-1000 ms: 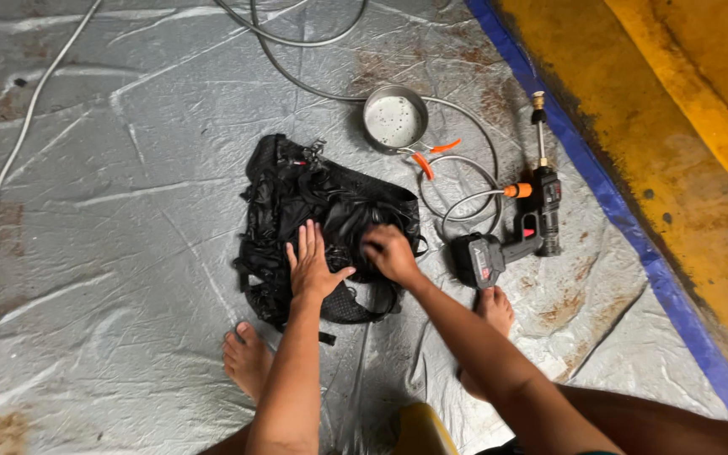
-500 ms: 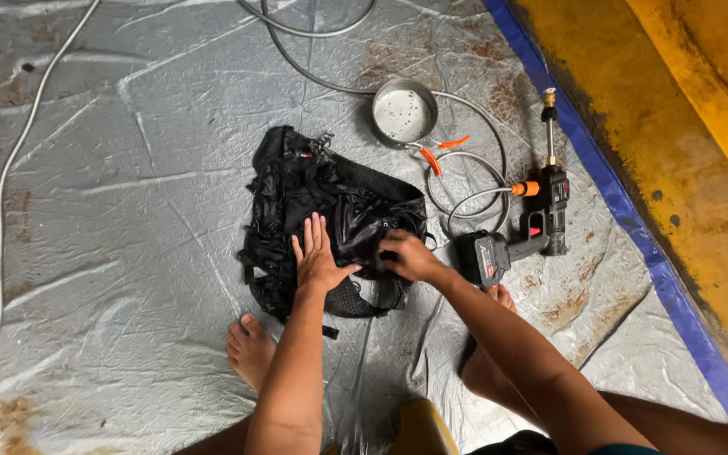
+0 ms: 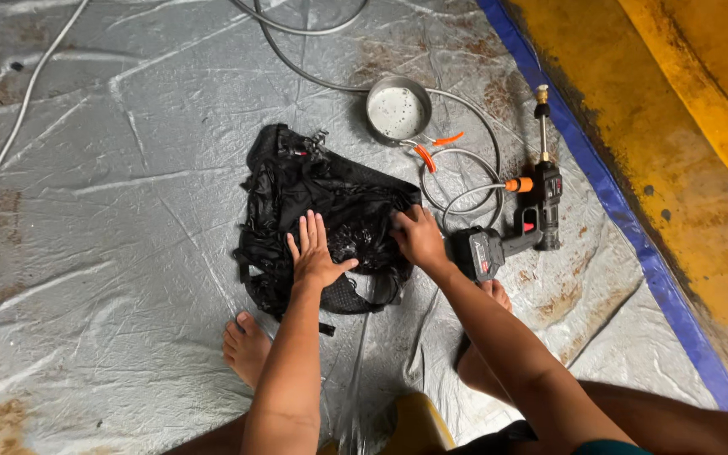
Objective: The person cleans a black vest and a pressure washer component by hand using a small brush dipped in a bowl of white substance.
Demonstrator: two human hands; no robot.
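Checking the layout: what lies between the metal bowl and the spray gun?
In the head view, looped hose with orange fittings lies between bowl and spray gun.

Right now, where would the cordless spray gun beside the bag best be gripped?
Probably by the black handle of the spray gun, coming from the right hand's side: it lies flat, nozzle pointing away, battery end nearest that hand, hose clear of the handle.

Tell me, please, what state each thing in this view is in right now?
Black bag: wet-looking, spread flat on the tarp.
Left hand: open, palm pressed on the bag.
Right hand: fingers curled, gripping the bag's edge.
Metal bowl: upright, with a pale liquid or film inside.
Spray gun: lying on its side, hose attached, untouched.
Hose: loosely coiled beside the gun.
Tarp: wrinkled, rust-stained.
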